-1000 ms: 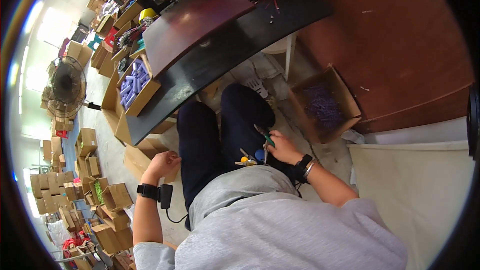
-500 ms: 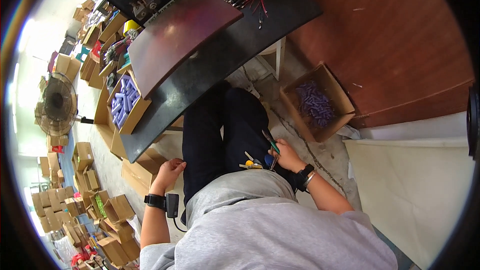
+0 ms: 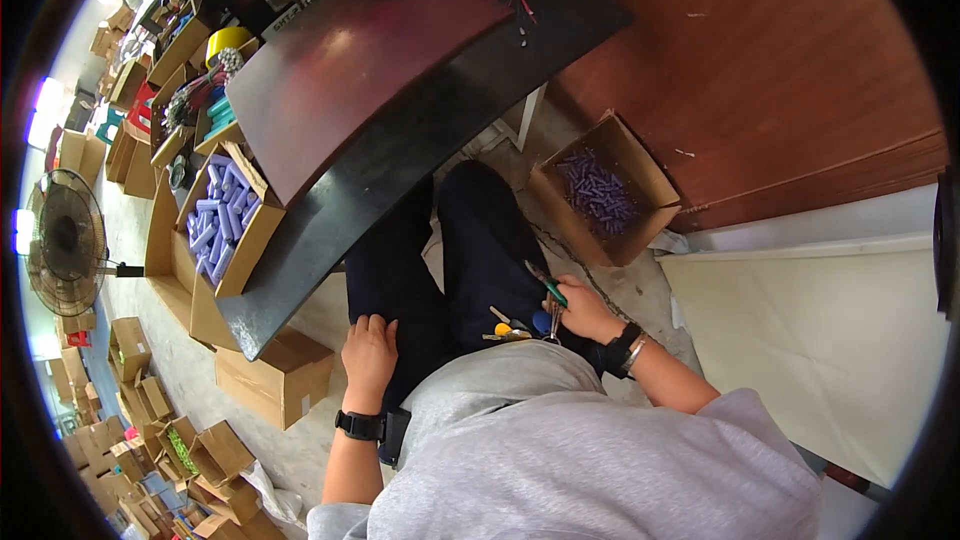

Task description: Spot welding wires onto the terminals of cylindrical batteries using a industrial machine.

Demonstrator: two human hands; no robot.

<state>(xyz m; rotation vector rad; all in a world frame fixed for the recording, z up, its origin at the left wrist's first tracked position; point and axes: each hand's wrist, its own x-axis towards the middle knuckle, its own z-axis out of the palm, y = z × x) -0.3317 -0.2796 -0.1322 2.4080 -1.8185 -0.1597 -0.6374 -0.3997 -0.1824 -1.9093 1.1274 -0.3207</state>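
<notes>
While right hand point(image 3: 585, 308) grips green-handled pliers point(image 3: 546, 286), left hand point(image 3: 369, 352) rests flat, empty, on thigh; work seemingly unfinished, small tools point(image 3: 505, 325) on lap.

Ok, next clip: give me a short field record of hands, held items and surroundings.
Left hand: empty, palm down on the thigh.
Right hand: grips green-handled pliers over the lap.
Lap: small yellow and blue tools.
Right: open cardboard box of purple cylinders on the floor.
Front: dark workbench.
Left: standing fan.
</notes>
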